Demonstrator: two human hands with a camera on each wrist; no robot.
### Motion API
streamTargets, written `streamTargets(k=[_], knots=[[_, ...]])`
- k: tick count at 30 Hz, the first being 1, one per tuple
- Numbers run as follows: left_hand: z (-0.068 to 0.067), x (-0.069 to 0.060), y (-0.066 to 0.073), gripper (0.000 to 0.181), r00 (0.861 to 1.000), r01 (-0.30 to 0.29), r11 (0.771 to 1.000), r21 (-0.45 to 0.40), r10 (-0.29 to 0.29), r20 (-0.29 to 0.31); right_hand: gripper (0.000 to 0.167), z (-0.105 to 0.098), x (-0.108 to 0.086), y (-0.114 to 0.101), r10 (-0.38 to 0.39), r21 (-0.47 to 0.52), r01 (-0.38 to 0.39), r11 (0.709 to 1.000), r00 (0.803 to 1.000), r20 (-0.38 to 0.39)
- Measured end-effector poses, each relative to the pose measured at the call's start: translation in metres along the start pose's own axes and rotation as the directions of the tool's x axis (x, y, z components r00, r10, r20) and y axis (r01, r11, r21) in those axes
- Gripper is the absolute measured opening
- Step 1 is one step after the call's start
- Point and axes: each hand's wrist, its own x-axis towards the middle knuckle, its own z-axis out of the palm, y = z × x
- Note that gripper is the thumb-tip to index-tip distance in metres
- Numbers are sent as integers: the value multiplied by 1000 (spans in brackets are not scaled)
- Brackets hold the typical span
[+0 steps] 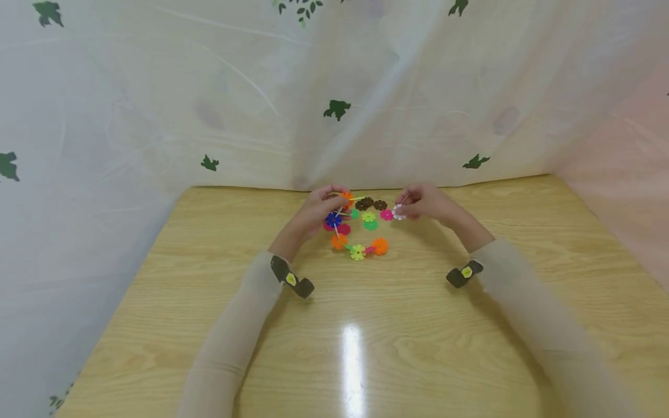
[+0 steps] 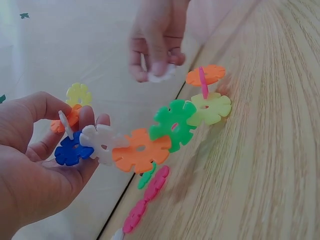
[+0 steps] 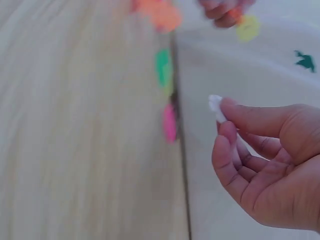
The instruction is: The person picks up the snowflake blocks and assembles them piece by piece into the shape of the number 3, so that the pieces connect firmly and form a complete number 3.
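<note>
Grips a chain of flower-shaped discs [image 2: 131, 152] in the left hand [image 1: 315, 210], close to its blue disc [image 2: 67, 154], with the rest curving out from that hand, nearer the wearer than both hands. Pinches a single white disc [image 3: 215, 103] between thumb and fingers of the right hand [image 3: 275, 162]. Has brown discs [image 1: 367, 202] lying between the hands, and a pink disc [image 1: 387, 215] just beside the right one.

The bright pink flower-shaped plastic disc [image 3: 170, 123] left of the bare right hand [image 3: 275, 170] is blurred in the right-wrist view, where the picture's edge cuts off the bare left hand [image 3: 224, 12].
</note>
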Motion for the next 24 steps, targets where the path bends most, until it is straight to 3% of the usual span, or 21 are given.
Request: streamTargets(k=[4, 12, 18, 24], knots=[[0, 1, -1, 11, 1000, -9, 1000, -6, 9, 4, 28, 6, 1, -16, -29, 164, 37, 986, 998, -52], [0, 1, -2, 10, 1000, -8, 1000, -3, 8, 0, 23, 27, 5, -29, -45, 401, 74, 913, 996, -81], [-1, 1, -2, 10, 1000, -7, 1000, 18, 7, 1, 14, 34, 5, -29, -41, 487, 74, 870, 996, -77], [-2, 1, -2, 9, 1000, -7, 1000, 21, 7, -4, 15, 35, 6, -30, -40, 475, 71, 877, 996, -76]])
